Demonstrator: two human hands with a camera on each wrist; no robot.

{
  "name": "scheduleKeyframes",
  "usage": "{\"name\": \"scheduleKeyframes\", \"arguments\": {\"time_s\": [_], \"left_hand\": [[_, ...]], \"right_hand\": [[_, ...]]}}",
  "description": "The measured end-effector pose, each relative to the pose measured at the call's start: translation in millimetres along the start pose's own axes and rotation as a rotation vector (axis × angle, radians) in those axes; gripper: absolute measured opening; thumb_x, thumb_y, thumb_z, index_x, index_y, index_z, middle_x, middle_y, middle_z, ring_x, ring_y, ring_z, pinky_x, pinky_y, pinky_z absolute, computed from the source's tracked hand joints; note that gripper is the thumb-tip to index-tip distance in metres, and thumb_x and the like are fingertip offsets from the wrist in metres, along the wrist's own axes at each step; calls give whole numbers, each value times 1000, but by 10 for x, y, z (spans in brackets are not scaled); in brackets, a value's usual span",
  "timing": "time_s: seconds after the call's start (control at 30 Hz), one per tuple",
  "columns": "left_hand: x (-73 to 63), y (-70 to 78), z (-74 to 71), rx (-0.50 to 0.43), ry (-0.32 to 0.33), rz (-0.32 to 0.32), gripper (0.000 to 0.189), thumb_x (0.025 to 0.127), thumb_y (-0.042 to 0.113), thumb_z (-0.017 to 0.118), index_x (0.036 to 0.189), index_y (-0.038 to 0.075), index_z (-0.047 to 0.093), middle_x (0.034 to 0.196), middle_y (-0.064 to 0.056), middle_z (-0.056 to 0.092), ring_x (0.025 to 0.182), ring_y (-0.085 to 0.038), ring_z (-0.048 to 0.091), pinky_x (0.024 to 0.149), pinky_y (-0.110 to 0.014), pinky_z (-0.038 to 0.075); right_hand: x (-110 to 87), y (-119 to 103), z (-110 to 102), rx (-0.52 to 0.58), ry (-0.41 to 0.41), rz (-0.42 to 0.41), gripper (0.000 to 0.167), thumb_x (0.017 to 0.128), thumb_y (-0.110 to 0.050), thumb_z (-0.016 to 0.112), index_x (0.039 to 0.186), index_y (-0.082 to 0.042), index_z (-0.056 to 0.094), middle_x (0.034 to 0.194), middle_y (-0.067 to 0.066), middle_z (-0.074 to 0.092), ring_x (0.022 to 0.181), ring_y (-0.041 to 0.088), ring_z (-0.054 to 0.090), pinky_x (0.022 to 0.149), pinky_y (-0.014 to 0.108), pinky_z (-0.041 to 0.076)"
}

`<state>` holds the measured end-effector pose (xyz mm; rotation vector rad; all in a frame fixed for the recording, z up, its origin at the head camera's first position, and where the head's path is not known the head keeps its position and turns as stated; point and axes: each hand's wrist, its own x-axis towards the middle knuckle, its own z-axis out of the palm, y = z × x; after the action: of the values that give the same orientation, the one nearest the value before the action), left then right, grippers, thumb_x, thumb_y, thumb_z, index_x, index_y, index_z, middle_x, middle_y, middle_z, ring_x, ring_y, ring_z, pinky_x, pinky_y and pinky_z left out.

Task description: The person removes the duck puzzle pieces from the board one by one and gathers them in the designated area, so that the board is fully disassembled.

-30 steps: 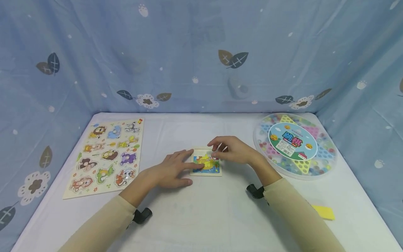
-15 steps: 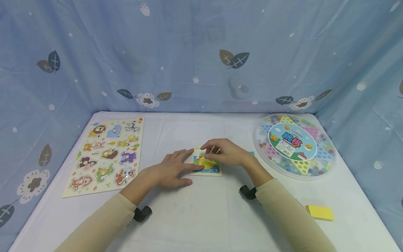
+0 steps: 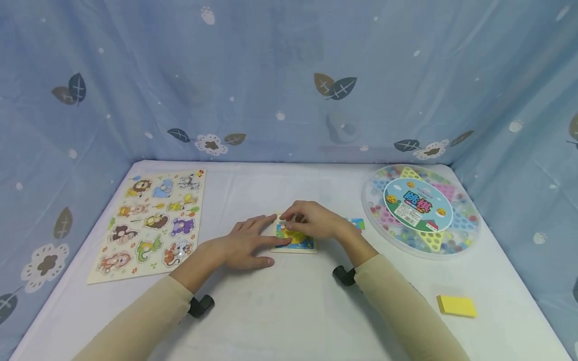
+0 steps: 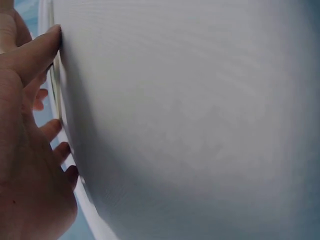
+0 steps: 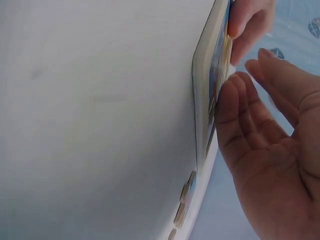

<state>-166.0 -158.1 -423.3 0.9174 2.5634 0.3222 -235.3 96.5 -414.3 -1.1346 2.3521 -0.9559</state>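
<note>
Shifted leftward since earlier, my right hand [image 3: 315, 220] arches over the squarish puzzle board [image 5: 202, 95] directly beneath its bent fingers, whether grasping anything I cannot tell, while my left hand [image 3: 245, 246], fingers released and outstretched, touches its left side.

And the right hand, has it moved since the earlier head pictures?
Yes: in the head view, the right hand has shifted left across the small puzzle board, farther from the round game set.
</note>
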Motion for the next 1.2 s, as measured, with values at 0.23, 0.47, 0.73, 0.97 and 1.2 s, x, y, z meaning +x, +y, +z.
{"name": "scheduleKeyframes", "arguments": {"time_s": [0.23,0.47,0.73,0.97,1.2], "left_hand": [[-6,-16,12,-10,2,16,57,102,51,57,156,50,38,174,-9,3,157,-40,10,116,-64,23],[-21,-28,-8,-16,17,31,54,103,46,59,154,49,41,174,-9,3,158,-38,10,117,-65,22],[-48,-45,-14,-56,20,36,52,102,46,60,152,49,44,174,-6,4,158,-36,8,117,-66,20],[-64,-47,-20,-34,28,43,53,102,46,60,153,50,43,174,-6,5,158,-35,10,116,-65,22],[-63,-41,-35,-55,4,31,54,102,48,59,153,50,42,174,-5,4,159,-34,7,117,-64,21]], "right_hand": [[52,7,18,-25,-40,15,28,102,-16,65,128,-7,71,115,4,66,103,16,65,94,33,53],[81,-5,28,-54,-70,28,28,102,-17,65,127,-7,71,114,3,65,99,14,63,92,32,52],[91,-53,16,-66,-95,55,28,103,-18,65,128,-7,72,114,3,64,97,12,60,91,30,51],[108,-129,-1,-97,-116,65,26,102,-17,65,126,-7,72,113,4,64,96,13,60,90,30,51],[115,-126,26,-117,-105,71,26,103,-17,64,126,-7,71,114,3,65,97,13,61,92,31,52]]}}
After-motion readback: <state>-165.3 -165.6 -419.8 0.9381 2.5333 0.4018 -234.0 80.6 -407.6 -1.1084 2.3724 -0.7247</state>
